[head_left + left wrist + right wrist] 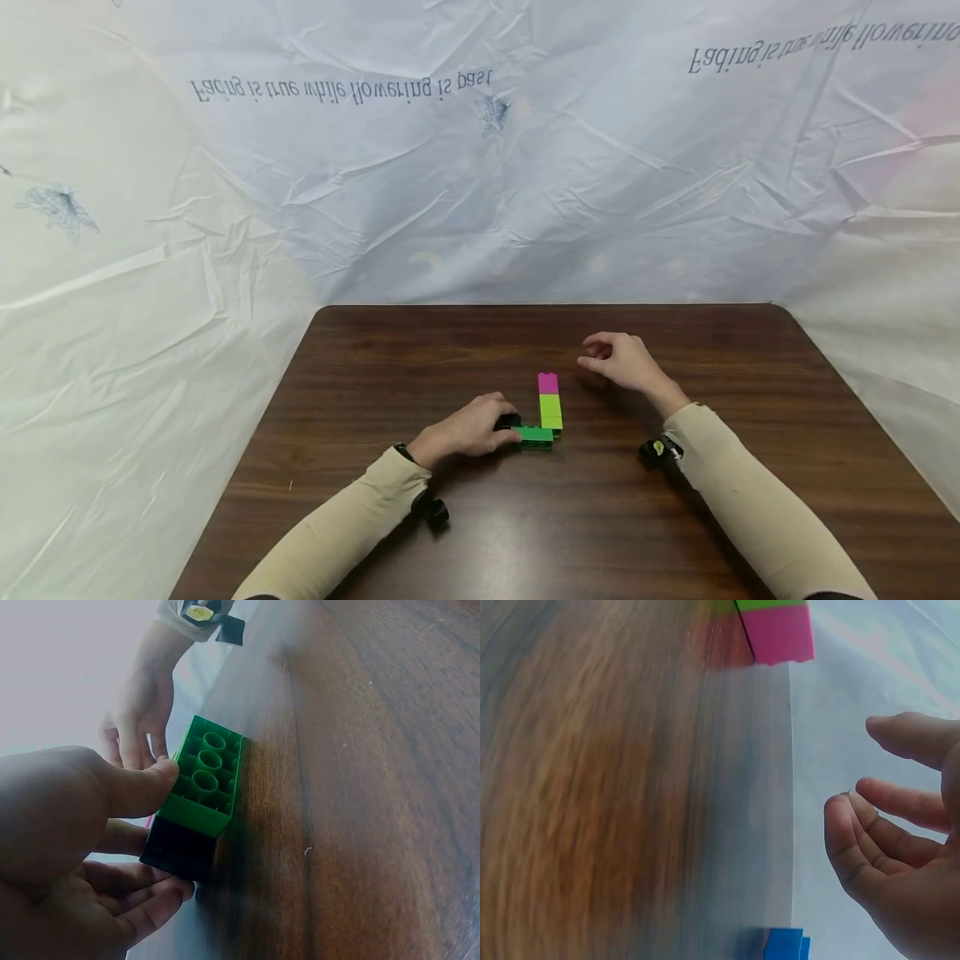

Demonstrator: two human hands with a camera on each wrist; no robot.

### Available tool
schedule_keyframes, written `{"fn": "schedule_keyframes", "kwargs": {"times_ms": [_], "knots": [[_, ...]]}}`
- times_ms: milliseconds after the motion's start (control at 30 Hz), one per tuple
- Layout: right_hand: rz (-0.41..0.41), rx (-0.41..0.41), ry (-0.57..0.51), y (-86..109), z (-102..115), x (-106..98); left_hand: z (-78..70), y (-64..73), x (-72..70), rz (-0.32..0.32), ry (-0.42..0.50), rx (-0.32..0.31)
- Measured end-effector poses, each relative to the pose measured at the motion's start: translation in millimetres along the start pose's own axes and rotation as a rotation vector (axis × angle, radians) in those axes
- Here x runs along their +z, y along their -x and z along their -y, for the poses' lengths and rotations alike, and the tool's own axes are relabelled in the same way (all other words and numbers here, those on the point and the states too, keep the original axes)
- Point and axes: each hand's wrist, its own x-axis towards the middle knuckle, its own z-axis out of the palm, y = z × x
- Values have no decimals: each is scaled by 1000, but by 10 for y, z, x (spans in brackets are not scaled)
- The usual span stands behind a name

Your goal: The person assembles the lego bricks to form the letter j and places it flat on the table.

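Observation:
My left hand (474,425) grips the near left end of a joined set of toy building bricks. Its thumb lies on the green brick (534,437), and the fingers curl round the black brick (510,420). In the left wrist view, the hollow underside of the green brick (204,771) shows its round tubes. A lime brick (551,412) and a magenta brick (548,383) run on from it toward the back. To their right, my right hand (618,358) holds nothing, its fingers loosely bent. A blue brick (784,945) appears at the bottom of the right wrist view.
The brown wooden table (360,358) has rounded far corners. White printed sheeting (450,208) hangs behind it and along both sides. Each forearm wears a beige sleeve (757,492) with a small black wrist camera (656,450).

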Motion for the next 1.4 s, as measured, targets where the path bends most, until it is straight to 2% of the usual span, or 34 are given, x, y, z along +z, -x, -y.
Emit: {"fn": "schedule_keyframes", "kwargs": {"times_ms": [367, 867, 1167, 1400], "knots": [[-35, 75, 41, 96, -124, -122, -28, 29, 39, -2, -6, -10], [-71, 91, 155, 182, -349, -170, -75, 81, 74, -14, 7, -16], [-105, 82, 185, 222, -451, -205, -108, 85, 118, -45, -15, -4], [-101, 139, 201, 210, -503, -216, -89, 81, 134, -47, -8, -7]]}}
